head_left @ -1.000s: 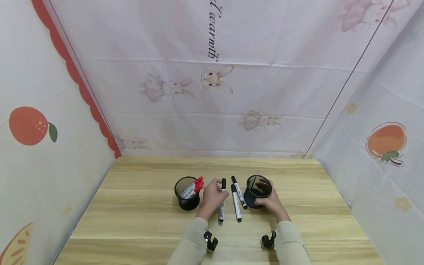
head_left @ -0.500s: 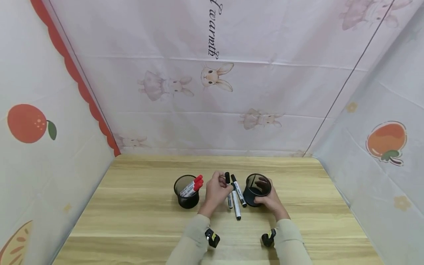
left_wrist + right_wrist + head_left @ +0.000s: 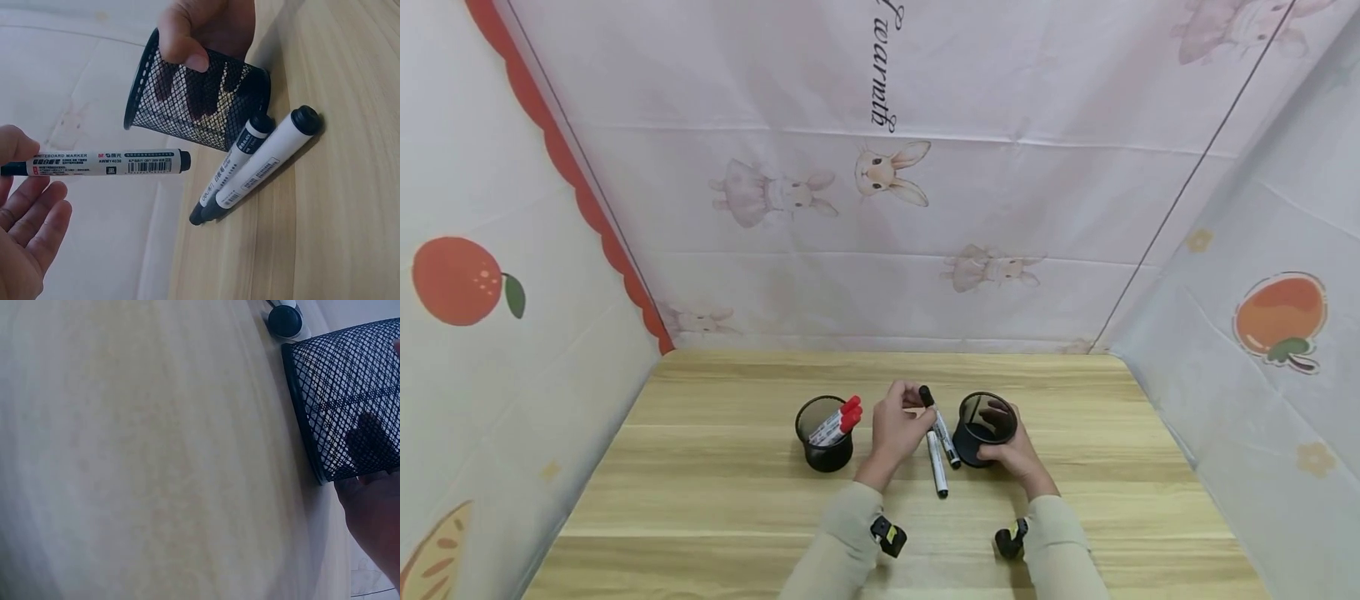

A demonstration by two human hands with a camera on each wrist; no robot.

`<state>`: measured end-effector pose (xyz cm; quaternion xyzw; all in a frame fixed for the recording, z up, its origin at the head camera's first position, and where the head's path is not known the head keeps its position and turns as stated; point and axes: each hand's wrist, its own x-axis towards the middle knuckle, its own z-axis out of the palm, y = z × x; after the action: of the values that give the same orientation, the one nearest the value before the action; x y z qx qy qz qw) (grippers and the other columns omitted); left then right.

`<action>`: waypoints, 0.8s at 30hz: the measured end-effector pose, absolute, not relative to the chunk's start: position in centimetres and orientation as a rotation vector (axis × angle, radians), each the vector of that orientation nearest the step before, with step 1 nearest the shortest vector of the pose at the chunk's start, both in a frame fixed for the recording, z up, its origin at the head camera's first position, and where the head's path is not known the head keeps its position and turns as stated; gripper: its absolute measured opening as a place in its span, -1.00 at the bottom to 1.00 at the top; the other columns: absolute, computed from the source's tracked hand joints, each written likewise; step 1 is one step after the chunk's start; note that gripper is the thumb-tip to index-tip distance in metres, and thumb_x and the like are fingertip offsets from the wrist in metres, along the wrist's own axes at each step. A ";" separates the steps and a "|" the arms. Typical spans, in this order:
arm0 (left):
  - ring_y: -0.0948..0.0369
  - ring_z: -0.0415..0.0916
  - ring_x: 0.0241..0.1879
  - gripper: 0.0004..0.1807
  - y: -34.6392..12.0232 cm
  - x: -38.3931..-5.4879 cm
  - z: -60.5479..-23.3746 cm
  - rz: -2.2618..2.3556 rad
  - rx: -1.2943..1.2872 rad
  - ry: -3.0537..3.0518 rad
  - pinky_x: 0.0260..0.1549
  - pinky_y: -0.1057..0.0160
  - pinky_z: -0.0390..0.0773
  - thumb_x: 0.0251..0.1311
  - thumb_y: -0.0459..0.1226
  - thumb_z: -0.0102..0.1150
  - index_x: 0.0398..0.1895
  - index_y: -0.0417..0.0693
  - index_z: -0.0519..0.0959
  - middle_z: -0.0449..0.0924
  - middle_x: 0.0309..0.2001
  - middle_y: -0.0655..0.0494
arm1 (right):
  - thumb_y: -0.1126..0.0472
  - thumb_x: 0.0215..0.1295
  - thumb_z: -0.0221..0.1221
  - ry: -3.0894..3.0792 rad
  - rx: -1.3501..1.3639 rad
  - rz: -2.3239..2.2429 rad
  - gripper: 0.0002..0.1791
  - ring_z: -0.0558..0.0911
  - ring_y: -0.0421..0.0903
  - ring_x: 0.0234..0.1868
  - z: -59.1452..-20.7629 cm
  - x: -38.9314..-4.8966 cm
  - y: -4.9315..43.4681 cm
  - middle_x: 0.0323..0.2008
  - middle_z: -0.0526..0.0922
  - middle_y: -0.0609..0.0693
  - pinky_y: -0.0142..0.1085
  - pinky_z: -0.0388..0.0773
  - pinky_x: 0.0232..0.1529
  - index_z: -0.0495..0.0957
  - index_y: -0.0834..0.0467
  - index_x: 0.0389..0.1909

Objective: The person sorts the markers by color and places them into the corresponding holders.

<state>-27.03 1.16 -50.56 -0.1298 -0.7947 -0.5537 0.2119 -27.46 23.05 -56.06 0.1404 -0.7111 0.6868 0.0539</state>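
My left hand (image 3: 898, 429) pinches a whiteboard marker (image 3: 106, 164) with a black cap near its capped end. In the left wrist view this marker is raised off the table, its free end pointing toward the mesh pen cup (image 3: 181, 94). My right hand (image 3: 1017, 457) grips that black cup round its side; in the right wrist view the cup's base (image 3: 303, 419) is near the tabletop. Two more black-tipped markers lie side by side on the wood between the hands, a plain-sided one (image 3: 265, 159) and a printed one (image 3: 234, 162).
Left of my left hand stands a second black mesh cup (image 3: 827, 460), with red-capped markers (image 3: 838, 423) leaning in it. The wooden table (image 3: 700, 483) meets printed cloth walls (image 3: 880, 275) at the back and sides.
My left hand has moved right and slightly away, carrying its marker from left of the two lying markers to just over them. The right hand stays on its cup.
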 end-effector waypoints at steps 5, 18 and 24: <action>0.31 0.56 -0.38 -0.73 1.5 -26.7 -50.3 -1.574 -0.373 -2.185 -0.44 0.36 0.56 -0.07 -0.41 0.30 -0.30 -0.04 0.46 0.59 -0.42 0.20 | 0.68 -0.41 0.24 -2.145 0.447 2.094 -0.06 0.19 0.46 0.15 -56.2 -27.4 23.3 0.07 0.24 0.61 -0.02 0.19 0.20 0.07 0.55 0.18; 0.25 0.60 -0.41 -0.73 1.9 -26.3 -50.0 -1.543 -0.399 -2.062 -0.45 0.24 0.61 -0.10 -0.46 0.30 -0.35 -0.12 0.43 0.63 -0.41 0.09 | 0.67 -0.40 0.22 -2.121 0.478 2.134 -0.06 0.18 0.47 0.16 -56.0 -27.3 23.1 0.06 0.24 0.63 -0.04 0.17 0.21 0.05 0.56 0.18; 0.20 0.61 -0.40 -0.73 2.1 -26.2 -49.7 -1.555 -0.438 -1.983 -0.46 0.25 0.62 -0.12 -0.50 0.28 -0.35 -0.17 0.42 0.61 -0.40 0.03 | 0.68 -0.39 0.21 -2.145 0.471 2.130 -0.06 0.18 0.47 0.16 -55.8 -27.2 23.2 0.07 0.23 0.63 -0.06 0.17 0.21 0.04 0.56 0.19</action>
<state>-26.22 2.08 -49.73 -0.1641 -0.7424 -0.5824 0.2879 -27.17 23.19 -55.82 0.1538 -0.7005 0.6957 0.0409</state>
